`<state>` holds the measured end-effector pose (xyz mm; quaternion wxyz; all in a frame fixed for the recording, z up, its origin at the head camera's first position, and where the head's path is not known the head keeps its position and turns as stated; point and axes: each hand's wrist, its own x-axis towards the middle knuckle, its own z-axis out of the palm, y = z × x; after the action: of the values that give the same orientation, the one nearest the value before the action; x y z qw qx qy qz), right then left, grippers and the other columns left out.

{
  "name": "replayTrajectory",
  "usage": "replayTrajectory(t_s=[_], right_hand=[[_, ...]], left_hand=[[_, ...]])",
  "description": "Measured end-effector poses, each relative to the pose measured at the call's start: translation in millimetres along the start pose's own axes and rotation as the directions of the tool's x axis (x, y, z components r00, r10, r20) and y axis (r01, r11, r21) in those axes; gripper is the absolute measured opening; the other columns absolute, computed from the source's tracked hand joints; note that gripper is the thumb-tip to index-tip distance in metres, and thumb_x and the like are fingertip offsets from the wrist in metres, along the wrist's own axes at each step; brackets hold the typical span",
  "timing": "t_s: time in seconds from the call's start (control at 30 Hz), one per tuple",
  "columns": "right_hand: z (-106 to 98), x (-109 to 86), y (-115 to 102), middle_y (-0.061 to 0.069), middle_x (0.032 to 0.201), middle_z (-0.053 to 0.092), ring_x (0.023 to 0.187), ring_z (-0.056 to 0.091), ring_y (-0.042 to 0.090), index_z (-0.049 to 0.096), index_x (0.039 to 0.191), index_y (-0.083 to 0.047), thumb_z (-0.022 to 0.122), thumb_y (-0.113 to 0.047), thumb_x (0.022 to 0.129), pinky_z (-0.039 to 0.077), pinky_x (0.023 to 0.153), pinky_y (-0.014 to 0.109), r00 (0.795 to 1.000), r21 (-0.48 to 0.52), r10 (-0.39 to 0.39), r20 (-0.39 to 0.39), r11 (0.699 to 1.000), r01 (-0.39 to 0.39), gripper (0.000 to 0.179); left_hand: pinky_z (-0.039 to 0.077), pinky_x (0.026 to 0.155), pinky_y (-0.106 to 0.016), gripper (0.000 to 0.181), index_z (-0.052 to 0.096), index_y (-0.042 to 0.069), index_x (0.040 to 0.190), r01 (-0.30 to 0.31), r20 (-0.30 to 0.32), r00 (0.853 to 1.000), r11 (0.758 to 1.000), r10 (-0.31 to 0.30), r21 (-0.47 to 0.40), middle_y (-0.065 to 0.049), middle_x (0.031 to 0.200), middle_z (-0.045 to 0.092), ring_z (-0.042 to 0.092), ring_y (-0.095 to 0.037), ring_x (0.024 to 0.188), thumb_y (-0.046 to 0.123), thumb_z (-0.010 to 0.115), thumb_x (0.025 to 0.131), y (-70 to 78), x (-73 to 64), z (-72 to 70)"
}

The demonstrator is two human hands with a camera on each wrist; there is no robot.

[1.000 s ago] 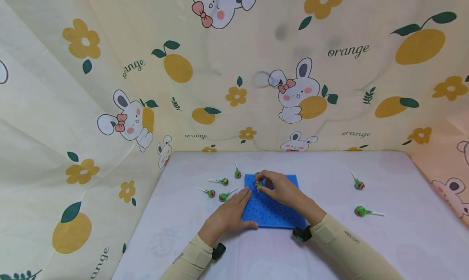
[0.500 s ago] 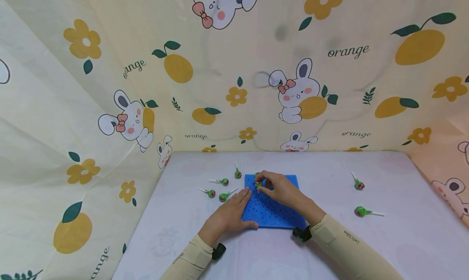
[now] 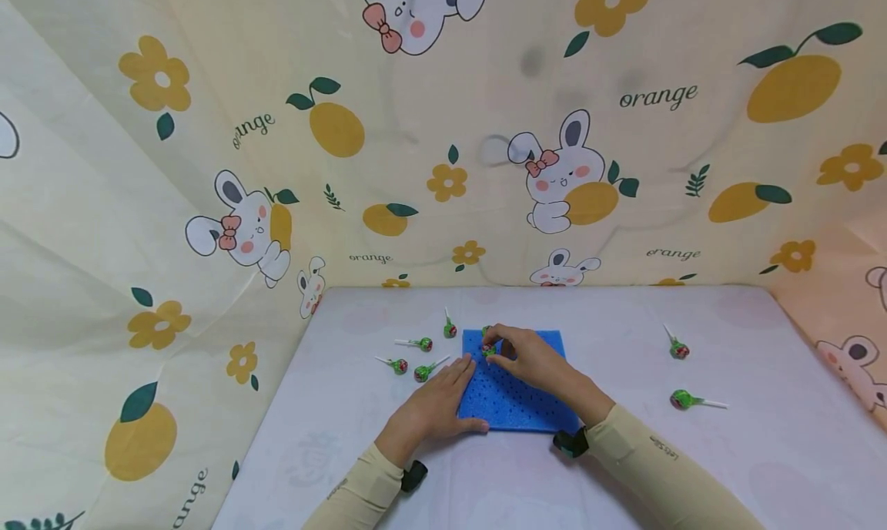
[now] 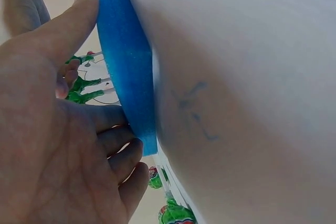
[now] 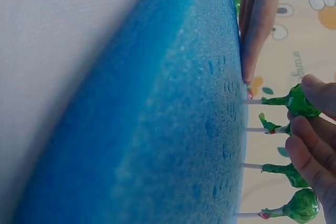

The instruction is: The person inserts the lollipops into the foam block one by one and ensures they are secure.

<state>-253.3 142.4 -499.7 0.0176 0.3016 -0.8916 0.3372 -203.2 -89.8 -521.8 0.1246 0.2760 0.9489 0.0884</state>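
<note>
A blue foam block point(image 3: 520, 407) with rows of small holes lies on the white table. My left hand point(image 3: 435, 407) rests on its left side, fingers straight and thumb at the front edge. Over the back left part of the block, my right hand point(image 3: 530, 353) pinches a green-wrapped lollipop point(image 5: 300, 102) by its candy end. In the right wrist view, that lollipop's stick meets the foam. Several more lollipops point(image 5: 302, 205) stand in a row with sticks in the block, close to my right fingers. From the head view, the right hand hides most of them.
Loose lollipops lie left of the block, one of them point(image 3: 423, 373) near my left fingertips and another point(image 3: 450, 329) by the back left corner. To the right lie two more, a farther one point(image 3: 679, 350) and a nearer one point(image 3: 684, 400). A printed cloth point(image 3: 416, 168) hangs behind the table.
</note>
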Motion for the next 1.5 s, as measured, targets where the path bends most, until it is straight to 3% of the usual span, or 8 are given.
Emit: replayTrajectory(t_s=[0.4, 0.83, 1.2, 1.43, 1.5], right_hand=[[-1.1, 0.2, -3.2, 0.000, 0.111, 0.076, 0.078, 0.058, 0.007, 0.071, 0.124, -0.008, 0.080, -0.013, 0.099, 0.054, 0.070, 0.023, 0.999, 0.004, 0.038, 0.006, 0.999, -0.038, 0.027], [-2.8, -1.7, -1.4, -0.001, 0.111, 0.075, 0.078, 0.058, 0.006, 0.072, 0.122, -0.010, 0.080, -0.012, 0.099, 0.055, 0.070, 0.024, 1.000, 0.005, 0.017, -0.002, 1.000, -0.017, 0.025], [-10.6, -7.7, -2.2, 0.009, 0.117, 0.076, 0.085, 0.062, 0.011, 0.071, 0.125, -0.008, 0.078, -0.010, 0.100, 0.059, 0.078, 0.031, 0.999, 0.004, 0.048, -0.019, 0.999, -0.048, 0.026], [-14.2, -12.8, 1.0, 0.012, 0.117, 0.076, 0.088, 0.066, 0.013, 0.071, 0.125, -0.004, 0.076, -0.011, 0.102, 0.063, 0.081, 0.045, 0.999, 0.038, 0.044, -0.013, 0.998, -0.043, 0.025], [-15.4, -14.1, 1.6, 0.010, 0.115, 0.076, 0.087, 0.065, 0.012, 0.071, 0.125, -0.004, 0.076, -0.010, 0.102, 0.063, 0.079, 0.042, 0.999, 0.033, 0.039, -0.017, 0.999, -0.039, 0.025]], left_hand=[[0.023, 0.133, -0.040, 0.112, 0.020, 0.009, 0.173, 0.000, 0.003, 1.000, 1.000, 0.000, 0.005, -0.007, 0.181, 0.015, 0.017, -0.025, 0.166, 0.074, 0.066, 0.094, -1.3, 1.7, 1.0], [0.022, 0.134, -0.040, 0.112, 0.019, 0.009, 0.173, 0.001, 0.005, 1.000, 1.000, -0.001, 0.004, -0.007, 0.181, 0.015, 0.017, -0.024, 0.166, 0.075, 0.065, 0.094, -0.9, 2.1, 2.4], [0.023, 0.133, -0.040, 0.112, 0.020, 0.009, 0.172, 0.005, 0.002, 1.000, 1.000, -0.005, -0.003, -0.007, 0.181, 0.015, 0.017, -0.024, 0.166, 0.073, 0.067, 0.094, -0.5, 2.0, 1.9], [0.022, 0.134, -0.040, 0.112, 0.020, 0.009, 0.173, 0.006, 0.004, 1.000, 1.000, -0.006, -0.008, -0.007, 0.181, 0.015, 0.017, -0.025, 0.166, 0.073, 0.067, 0.094, 0.0, 2.0, 1.4], [0.023, 0.134, -0.040, 0.112, 0.020, 0.009, 0.172, 0.004, 0.002, 1.000, 1.000, -0.004, -0.009, -0.007, 0.181, 0.015, 0.017, -0.025, 0.166, 0.073, 0.067, 0.094, -0.1, 1.9, 1.6]])
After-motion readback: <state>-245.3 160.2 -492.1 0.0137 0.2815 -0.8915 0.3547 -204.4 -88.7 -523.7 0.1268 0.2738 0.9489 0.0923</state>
